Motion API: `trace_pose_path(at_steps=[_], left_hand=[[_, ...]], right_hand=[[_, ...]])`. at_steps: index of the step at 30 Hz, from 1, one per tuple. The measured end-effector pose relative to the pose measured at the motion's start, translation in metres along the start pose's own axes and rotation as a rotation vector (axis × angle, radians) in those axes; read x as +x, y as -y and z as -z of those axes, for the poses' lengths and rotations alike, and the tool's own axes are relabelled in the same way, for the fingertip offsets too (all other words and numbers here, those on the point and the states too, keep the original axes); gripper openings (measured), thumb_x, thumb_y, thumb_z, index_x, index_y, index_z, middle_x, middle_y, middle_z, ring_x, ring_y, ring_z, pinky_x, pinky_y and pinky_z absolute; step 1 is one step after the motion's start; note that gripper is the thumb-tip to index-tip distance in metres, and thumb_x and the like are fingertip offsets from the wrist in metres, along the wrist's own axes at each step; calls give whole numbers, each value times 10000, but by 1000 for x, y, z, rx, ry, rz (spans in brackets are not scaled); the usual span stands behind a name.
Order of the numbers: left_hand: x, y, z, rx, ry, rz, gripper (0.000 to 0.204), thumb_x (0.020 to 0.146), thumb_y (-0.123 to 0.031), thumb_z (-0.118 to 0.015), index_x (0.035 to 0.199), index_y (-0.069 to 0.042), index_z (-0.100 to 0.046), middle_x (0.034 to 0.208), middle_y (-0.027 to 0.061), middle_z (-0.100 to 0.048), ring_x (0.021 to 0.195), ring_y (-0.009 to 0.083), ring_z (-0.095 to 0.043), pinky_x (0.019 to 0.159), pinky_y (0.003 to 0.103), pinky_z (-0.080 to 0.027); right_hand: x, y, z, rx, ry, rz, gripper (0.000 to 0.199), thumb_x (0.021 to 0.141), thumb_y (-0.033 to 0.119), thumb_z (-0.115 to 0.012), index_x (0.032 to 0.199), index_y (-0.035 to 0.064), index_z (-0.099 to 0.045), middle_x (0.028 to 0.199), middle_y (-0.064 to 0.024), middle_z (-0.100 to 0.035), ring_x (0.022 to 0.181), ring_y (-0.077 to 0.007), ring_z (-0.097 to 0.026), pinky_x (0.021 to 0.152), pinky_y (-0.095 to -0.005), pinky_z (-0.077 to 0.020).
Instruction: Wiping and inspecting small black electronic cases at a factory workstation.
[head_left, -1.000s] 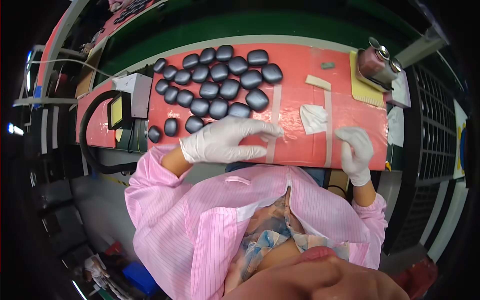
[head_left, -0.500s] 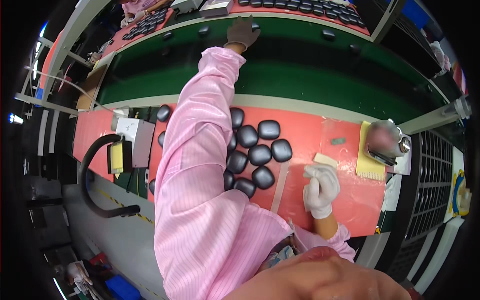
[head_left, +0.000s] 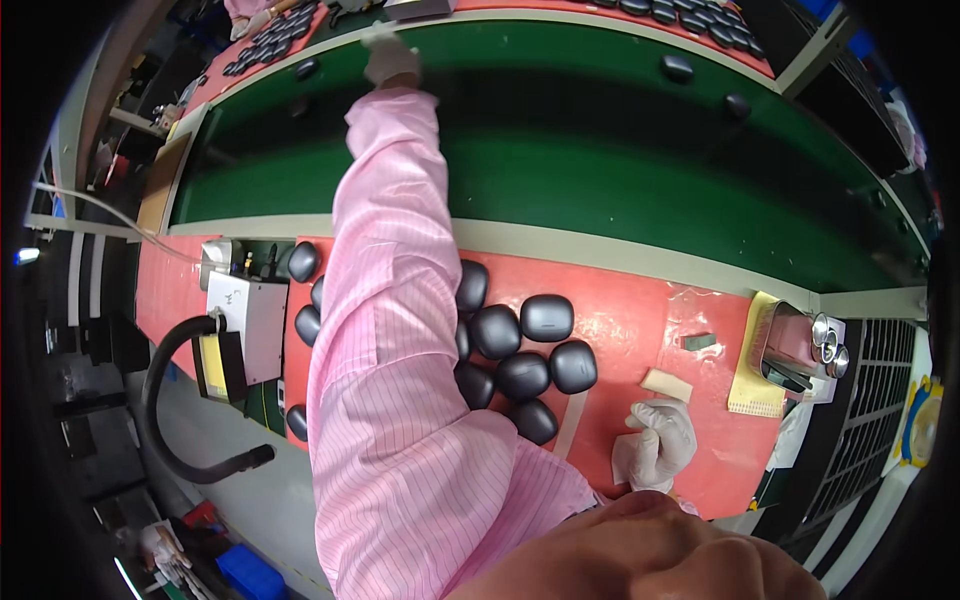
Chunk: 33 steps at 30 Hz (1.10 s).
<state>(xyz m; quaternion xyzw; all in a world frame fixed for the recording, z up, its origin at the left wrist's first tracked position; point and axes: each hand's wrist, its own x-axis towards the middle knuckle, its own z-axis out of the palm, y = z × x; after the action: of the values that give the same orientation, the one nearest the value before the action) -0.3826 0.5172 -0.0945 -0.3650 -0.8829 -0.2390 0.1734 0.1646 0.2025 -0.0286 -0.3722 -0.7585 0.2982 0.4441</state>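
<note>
My left hand (head_left: pixel 392 60), in a pale glove, reaches across the green conveyor belt (head_left: pixel 560 140) to its far side. Its fingers are blurred, and whether a case lies in or under them is hidden. My right hand (head_left: pixel 655 445), gloved in white, rests curled over the red mat (head_left: pixel 625 300) at the near right. What its closed fingers hold, if anything, cannot be made out. A beige block (head_left: pixel 666 385) lies just beyond it. Several dark, rounded earbud-type cases (head_left: pixel 523 376) lie on the mat beside my left sleeve, which covers some of them.
More cases ride the belt, such as one case (head_left: pixel 676 67) at the right. A grey-green block (head_left: pixel 698 341), a yellow notepad (head_left: pixel 757 395) and a metal tray (head_left: pixel 790 335) lie rightward. Leftward stand a white box (head_left: pixel 248 325) and a black hose (head_left: pixel 165 440). Another person's hand (head_left: pixel 255 22) shows far left.
My left hand has moved left along the belt's far side. The case near its fingers no longer shows, nor does the one left of it. My right hand stays curled near the beige block.
</note>
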Motion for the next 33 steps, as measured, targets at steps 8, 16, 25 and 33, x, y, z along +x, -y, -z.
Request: trace_pose_path(at_steps=[8, 16, 25, 33], left_hand=[[35, 16, 31, 132, 495, -293, 451, 744, -316, -726, 1140, -124, -630, 1101, 106, -674, 1070, 305, -618, 893, 395, -504], [-8, -64, 73, 167, 739, -566, 511, 734, -401, -702, 1075, -24, -653, 1033, 171, -668, 975, 285, -628, 849, 368, -476], [-116, -287, 40, -181, 800, -857, 786, 658, -550, -729, 1299, -128, -560, 1216, 139, -602, 1147, 309, -558, 975, 400, -435], [-159, -294, 111, -418, 865, -1152, 578, 711, -389, -755, 1180, -71, -639, 1170, 174, -627, 1089, 303, -576, 975, 370, -405]], right_hand=[[4, 3, 6, 64, 19, -72, 134, 855, 88, -567, 904, 11, -664, 711, -95, -642, 661, -245, -612, 630, -333, -479], [3, 13, 12, 200, 75, -126, 160, 827, 19, -555, 940, 0, -667, 720, -95, -632, 691, -233, -612, 648, -334, -478], [-8, 9, 17, 470, 61, -329, 197, 856, 12, -513, 972, -15, -669, 730, -104, -636, 702, -209, -608, 666, -313, -484], [-3, 6, 32, 568, -127, -487, 336, 936, 248, -498, 927, -57, -640, 769, -124, -631, 721, -190, -596, 712, -312, -480]])
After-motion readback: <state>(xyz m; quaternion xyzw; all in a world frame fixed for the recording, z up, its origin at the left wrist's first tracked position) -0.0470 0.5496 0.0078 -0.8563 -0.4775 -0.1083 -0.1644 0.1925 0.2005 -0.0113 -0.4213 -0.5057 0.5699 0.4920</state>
